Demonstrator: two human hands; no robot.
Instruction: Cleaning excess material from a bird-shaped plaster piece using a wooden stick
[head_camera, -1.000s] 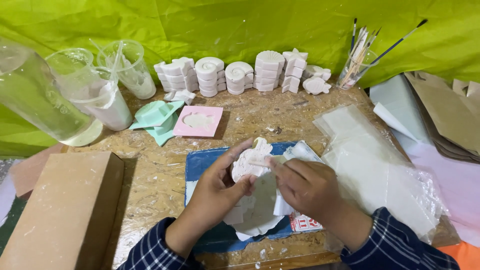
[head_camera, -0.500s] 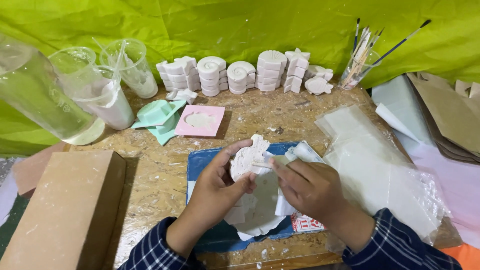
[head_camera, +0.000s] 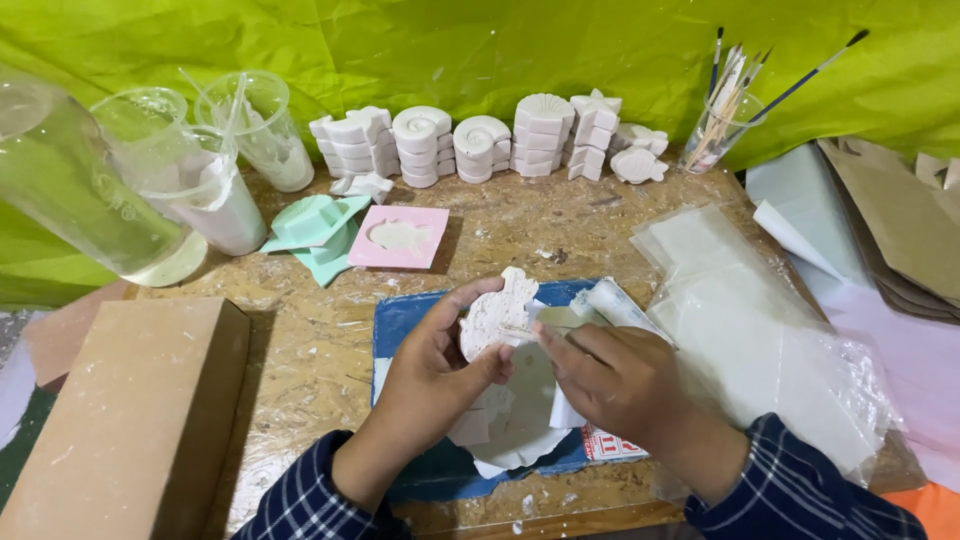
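Head view: left hand (head_camera: 430, 375) fingers clamp the plaster cast (head_camera: 495, 318); right hand (head_camera: 620, 380) fingers pinch its edge.

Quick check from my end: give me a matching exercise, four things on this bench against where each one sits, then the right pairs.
Things:
1. white plaster piece
2. pink mould
3. paintbrushes
4. brown box

Places:
A. upright in a clear cup at the back right
B. lying at the front left of the table
C. held in the left hand, with the right hand at its edge
D. flat on the board beside the teal moulds

Pairs: 1-C, 2-D, 3-A, 4-B
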